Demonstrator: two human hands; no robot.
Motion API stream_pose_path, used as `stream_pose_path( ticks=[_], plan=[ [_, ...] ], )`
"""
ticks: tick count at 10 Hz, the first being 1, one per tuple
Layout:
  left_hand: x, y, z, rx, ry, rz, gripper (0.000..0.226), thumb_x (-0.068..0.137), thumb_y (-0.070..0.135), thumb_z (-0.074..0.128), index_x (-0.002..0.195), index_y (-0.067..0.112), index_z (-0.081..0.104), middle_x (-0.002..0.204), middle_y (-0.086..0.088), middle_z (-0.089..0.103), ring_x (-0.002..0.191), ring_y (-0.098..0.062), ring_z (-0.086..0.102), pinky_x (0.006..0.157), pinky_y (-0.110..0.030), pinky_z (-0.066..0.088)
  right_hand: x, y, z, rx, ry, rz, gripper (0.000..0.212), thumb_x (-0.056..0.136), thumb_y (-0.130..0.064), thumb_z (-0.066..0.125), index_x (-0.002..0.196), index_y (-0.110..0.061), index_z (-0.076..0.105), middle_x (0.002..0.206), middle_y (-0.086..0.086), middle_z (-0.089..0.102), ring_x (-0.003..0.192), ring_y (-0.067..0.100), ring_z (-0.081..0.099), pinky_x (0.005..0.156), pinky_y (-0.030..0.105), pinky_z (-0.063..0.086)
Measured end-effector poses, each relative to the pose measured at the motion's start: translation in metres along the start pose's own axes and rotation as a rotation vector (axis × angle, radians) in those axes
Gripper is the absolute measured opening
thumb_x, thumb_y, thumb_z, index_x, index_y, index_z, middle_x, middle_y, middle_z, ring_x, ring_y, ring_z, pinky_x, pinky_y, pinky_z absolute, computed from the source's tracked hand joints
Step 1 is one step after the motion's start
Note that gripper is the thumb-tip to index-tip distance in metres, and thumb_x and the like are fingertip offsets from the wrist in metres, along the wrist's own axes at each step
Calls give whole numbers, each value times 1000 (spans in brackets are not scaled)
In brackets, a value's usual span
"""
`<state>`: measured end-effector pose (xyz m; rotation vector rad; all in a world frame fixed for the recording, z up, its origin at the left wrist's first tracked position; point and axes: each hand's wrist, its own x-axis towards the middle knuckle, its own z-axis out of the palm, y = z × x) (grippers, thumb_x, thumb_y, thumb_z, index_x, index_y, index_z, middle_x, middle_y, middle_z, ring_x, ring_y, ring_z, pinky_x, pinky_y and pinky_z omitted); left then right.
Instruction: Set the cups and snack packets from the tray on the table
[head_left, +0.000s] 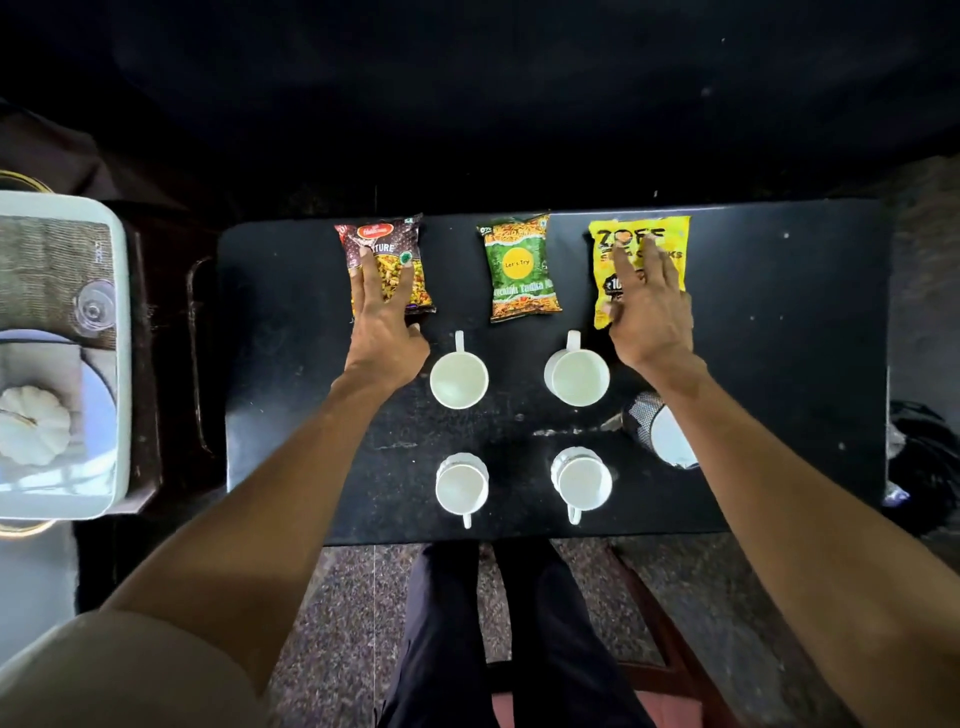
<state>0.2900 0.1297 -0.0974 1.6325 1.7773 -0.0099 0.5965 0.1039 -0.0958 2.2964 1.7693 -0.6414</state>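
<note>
Three snack packets lie in a row along the far side of the black table (779, 364): a red-brown packet (400, 244), a green packet (522, 267) and a yellow packet (657, 234). My left hand (382, 325) rests flat on the red-brown packet, fingers spread. My right hand (647, 312) lies flat on the yellow one, fingers apart. Nearer me stand several white cups: two in the middle row (458, 379) (577, 375) with handles pointing away, two in the near row (461, 488) (582, 483) with handles toward me.
A dark mesh holder with a white object (660, 428) lies on the table under my right forearm. At the left, a pale tray (122, 364) holds a glass, a plate and a white pumpkin-shaped piece. My legs and a wooden chair are below the table edge.
</note>
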Motion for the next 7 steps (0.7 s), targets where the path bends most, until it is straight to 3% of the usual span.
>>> stream_pose_path(
  ticks=[3,5,6,7],
  plan=[
    [-3,0,-6,8,-43,1,80,88,3,61,156,29,27,166,-3,-17,154,-29,-14,122,-47,19,6,1,-5,8,-4,-29,77,95,-16,61,159,-24,18,167,12,10,153,34,11,110,60,36],
    [-11,-3,-10,-28,-47,11,87,84,-4,58,156,31,25,167,-1,-16,154,-27,-13,119,-38,21,-7,6,-2,0,23,-6,75,95,-22,57,159,-22,17,167,13,10,153,34,12,111,57,34],
    [-22,1,-19,-39,31,46,87,83,-6,54,157,28,24,168,-3,-11,155,-27,-10,113,-29,22,-23,7,-7,17,12,14,73,97,-25,52,159,-20,15,167,12,8,154,32,11,114,55,31],
    [-34,0,-27,2,64,95,81,89,0,55,158,25,20,168,-3,-7,155,-25,-8,120,-32,19,-38,5,-14,33,15,-3,72,98,-28,50,159,-20,13,168,11,8,154,32,12,116,54,27]
  ],
)
